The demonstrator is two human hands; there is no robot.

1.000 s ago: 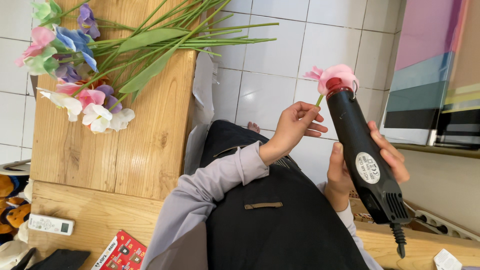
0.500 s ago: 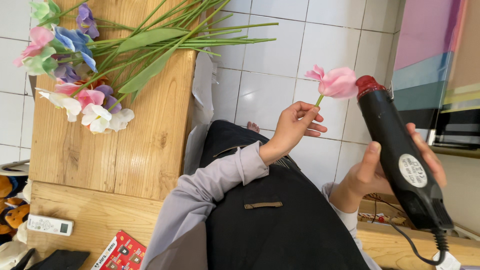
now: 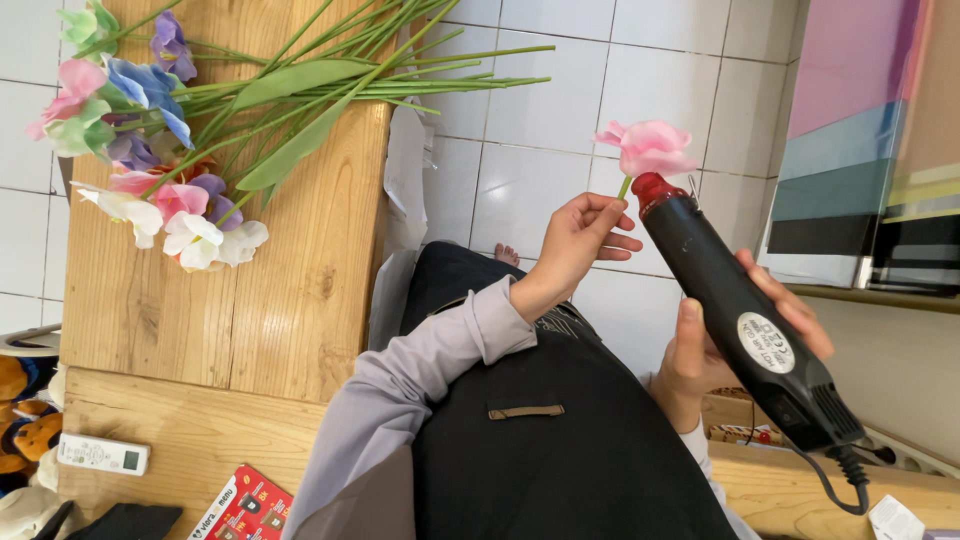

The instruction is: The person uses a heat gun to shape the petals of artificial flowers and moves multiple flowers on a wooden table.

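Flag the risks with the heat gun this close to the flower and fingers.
1. The heat gun nozzle sits right under the pink flower; the petals might scorch or warp.
2. The left hand pinches the stem beside the nozzle, so fingers could get burned.
3. The cord trails off the back and could snag.

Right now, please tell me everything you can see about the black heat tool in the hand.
The black heat tool is a long, slim body that looks like matte plastic, with a red nozzle at its tip and vent slots near its rear. A round label sits on its side, and a black cord leaves its back end. The right hand grips it around the middle, tilted, nozzle pointing up-left. The nozzle sits just under the pink flower, which the left hand holds by the stem.
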